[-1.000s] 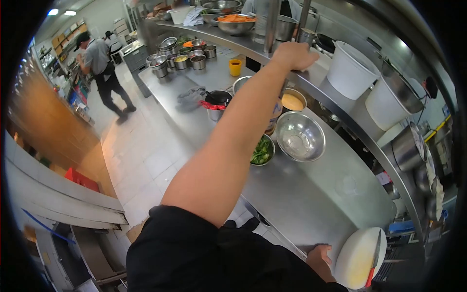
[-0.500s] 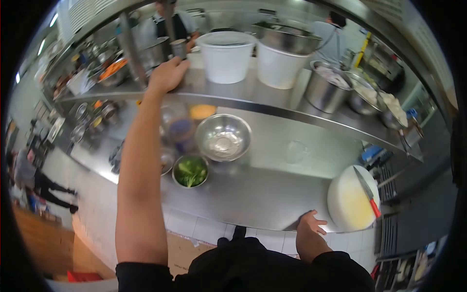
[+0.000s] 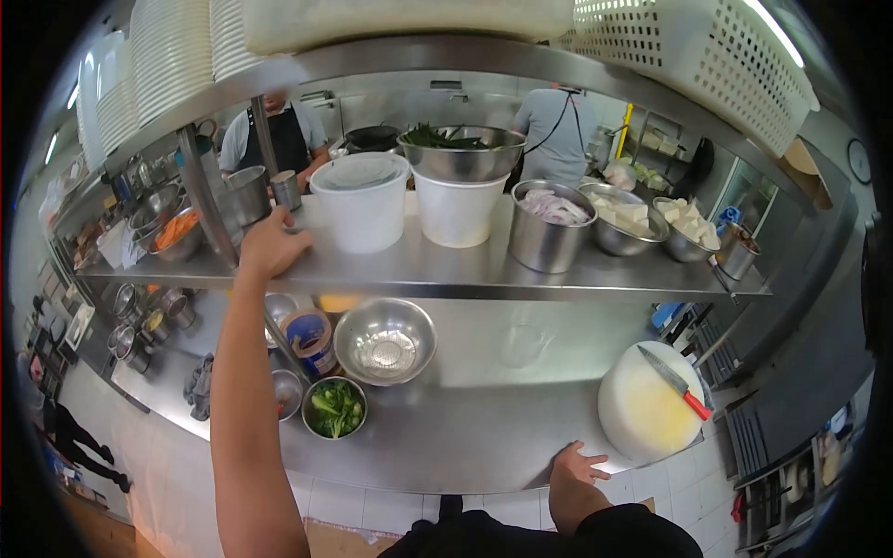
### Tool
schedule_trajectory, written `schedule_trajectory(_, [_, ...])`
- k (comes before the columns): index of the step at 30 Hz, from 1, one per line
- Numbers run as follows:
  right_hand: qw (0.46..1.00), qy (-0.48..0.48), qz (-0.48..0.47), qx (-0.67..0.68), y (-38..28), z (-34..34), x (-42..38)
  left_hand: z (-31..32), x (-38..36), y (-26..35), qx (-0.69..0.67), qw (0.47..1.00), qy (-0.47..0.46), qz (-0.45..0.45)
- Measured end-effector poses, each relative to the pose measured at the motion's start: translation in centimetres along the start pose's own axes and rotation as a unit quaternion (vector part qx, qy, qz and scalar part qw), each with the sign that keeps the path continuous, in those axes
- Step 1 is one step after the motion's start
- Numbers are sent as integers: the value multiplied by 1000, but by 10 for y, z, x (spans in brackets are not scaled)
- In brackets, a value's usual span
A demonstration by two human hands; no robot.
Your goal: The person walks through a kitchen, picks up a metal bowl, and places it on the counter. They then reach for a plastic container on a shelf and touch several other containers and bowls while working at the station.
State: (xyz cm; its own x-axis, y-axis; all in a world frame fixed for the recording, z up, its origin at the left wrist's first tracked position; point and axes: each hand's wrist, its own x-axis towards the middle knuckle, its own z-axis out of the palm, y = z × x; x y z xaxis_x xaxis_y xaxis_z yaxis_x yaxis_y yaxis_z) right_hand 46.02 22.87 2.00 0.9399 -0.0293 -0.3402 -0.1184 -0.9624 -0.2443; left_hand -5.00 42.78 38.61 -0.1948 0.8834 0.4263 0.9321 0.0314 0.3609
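My left hand [image 3: 273, 244] is stretched out over the raised steel shelf [image 3: 446, 279], fingers apart. It is just in front of a small metal cup [image 3: 286, 190] and left of a lidded white bucket [image 3: 361, 206]; I see nothing in its grasp. At the counter's front edge, my right hand [image 3: 577, 463] has its fingers spread, empty. Close to its right stands a thick round white cutting board [image 3: 642, 409], with a red-handled knife [image 3: 672, 379] lying on it. Left of centre on the counter are a steel bowl of green vegetables [image 3: 336, 409] and an empty steel bowl [image 3: 385, 342].
Along the shelf stand a bowl of dark greens [image 3: 462, 153] on a white bucket [image 3: 459, 209], a pot of sliced onion [image 3: 553, 228] and bowls of white chunks [image 3: 625, 223]. Stacked white plates [image 3: 172, 60] and a perforated basket [image 3: 698, 70] sit overhead. Two people work behind the shelf.
My view has tilted up, bringing the upper shelf and basket into sight. The left hand stays at the shelf by the cup, and the right hand stays spread at the counter edge.
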Motion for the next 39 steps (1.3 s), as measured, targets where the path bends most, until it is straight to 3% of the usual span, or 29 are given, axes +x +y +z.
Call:
schedule_trajectory(5, [995,-11,-44,-85,4,19,19,1,-2,0,-14,1000,12,0])
schedule_trajectory(8, [998,58,1,-27,4,23,15,-2,-3,3,-11,1000,19,1])
schedule_trajectory(14, [996,83,7,-22,4,32,22,4,0,-3,-9,1000,12,-9])
schedule_trajectory(36, [992,97,-39,-69,7,49,35,8,1,-6,-8,999,40,-9])
schedule_trajectory(39, [995,97,9,-32,4,33,21,7,0,-5,-7,999,40,-9])
